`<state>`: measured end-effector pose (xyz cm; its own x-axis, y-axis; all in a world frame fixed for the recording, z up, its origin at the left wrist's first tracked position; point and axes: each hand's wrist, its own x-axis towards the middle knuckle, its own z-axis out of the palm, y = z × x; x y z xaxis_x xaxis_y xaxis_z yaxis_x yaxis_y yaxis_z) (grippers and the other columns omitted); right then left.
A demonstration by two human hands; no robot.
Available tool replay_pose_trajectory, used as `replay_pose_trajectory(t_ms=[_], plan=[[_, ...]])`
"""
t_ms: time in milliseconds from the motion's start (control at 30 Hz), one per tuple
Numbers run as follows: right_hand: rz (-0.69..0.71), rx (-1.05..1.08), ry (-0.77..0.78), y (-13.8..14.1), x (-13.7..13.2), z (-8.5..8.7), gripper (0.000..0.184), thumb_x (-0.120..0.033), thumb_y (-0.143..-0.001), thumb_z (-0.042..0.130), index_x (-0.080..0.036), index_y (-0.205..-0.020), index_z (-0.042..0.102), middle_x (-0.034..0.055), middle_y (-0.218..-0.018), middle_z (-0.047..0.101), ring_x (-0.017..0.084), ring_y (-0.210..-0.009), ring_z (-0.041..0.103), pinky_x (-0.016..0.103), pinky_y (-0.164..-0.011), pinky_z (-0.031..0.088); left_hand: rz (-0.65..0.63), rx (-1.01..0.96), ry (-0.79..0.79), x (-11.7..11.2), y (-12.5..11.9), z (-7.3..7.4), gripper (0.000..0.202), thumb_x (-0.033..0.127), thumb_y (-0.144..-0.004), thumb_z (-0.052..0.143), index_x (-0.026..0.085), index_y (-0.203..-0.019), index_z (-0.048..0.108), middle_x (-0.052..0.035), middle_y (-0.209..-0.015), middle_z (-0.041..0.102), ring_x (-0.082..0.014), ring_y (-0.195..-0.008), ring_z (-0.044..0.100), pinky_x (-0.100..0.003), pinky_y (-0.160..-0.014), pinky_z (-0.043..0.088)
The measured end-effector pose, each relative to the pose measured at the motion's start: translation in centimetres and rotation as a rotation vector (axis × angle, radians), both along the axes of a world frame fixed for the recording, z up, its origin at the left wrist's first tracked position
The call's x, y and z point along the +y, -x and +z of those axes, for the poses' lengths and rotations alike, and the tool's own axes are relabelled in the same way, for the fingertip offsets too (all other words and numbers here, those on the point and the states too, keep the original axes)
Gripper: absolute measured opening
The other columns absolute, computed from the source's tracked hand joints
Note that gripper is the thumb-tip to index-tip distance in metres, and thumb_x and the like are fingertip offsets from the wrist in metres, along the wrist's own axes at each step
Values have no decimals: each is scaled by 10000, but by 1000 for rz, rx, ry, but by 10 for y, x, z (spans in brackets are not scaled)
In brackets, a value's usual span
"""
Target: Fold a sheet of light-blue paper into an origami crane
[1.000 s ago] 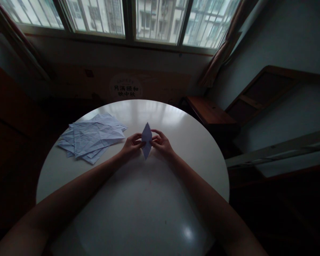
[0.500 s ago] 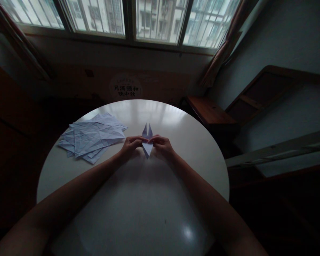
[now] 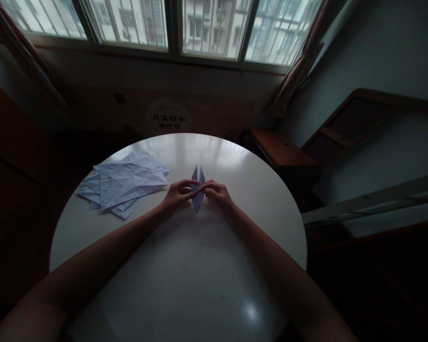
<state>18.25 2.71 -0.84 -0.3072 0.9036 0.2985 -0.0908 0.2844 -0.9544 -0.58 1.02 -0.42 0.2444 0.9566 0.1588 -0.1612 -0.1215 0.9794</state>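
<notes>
A small piece of folded paper (image 3: 197,202) is held between my two hands near the middle of the table. It has two narrow points toward the window and a single tip toward me. My left hand (image 3: 177,194) grips its left side, with the thumb across the front and the fingers at the edge. From the right, my right hand (image 3: 217,194) pinches the same paper, its fingertips meeting the left thumb at the middle. The fingers hide the paper's central part.
A loose pile of creased paper sheets (image 3: 131,183) lies on the left of the round white table (image 3: 185,275). Beyond the table's right rim stands a brown wooden bench (image 3: 281,148). A barred window (image 3: 210,28) is at the back.
My left thumb has moved inward over the front of the paper. A flap there looks folded upward now, and the paper's front appears narrower. My right hand has barely shifted.
</notes>
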Motion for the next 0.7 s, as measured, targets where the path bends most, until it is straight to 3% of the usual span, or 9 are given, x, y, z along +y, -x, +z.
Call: replay_pose_trajectory(t_ms=[267,500,600,700], plan=[[-17,144,139,8,-1,-8,484,-441,-660,816,-243,-953,486,-85,-678,583,80,-547,528,203,-531,418,-19,-4,-47,2,1,-1,563,317,-615,881,141,-1098,652,-2,-810,680,-165,-739,703,-264,-698,555],[-3,158,139,8,0,-10,511,-443,-660,828,-249,-982,482,-91,-668,578,76,-543,528,200,-544,422,-9,-76,80,0,1,0,898,331,-657,865,200,-1420,411,7,-832,686,-146,-678,690,-222,-617,523],[-3,160,153,7,0,-9,522,-450,-653,833,-245,-994,494,-80,-688,584,87,-571,553,209,-559,440,-43,-132,146,1,-2,-4,803,409,-694,833,154,-1365,472,17,-714,670,-123,-560,632,-196,-514,464],[8,184,173,7,-1,-7,551,-472,-637,838,-248,-1009,498,-74,-702,586,102,-593,572,231,-584,471,-133,-192,172,1,-6,-8,635,413,-701,830,134,-1212,576,-25,-757,706,-150,-617,660,-222,-557,491]])
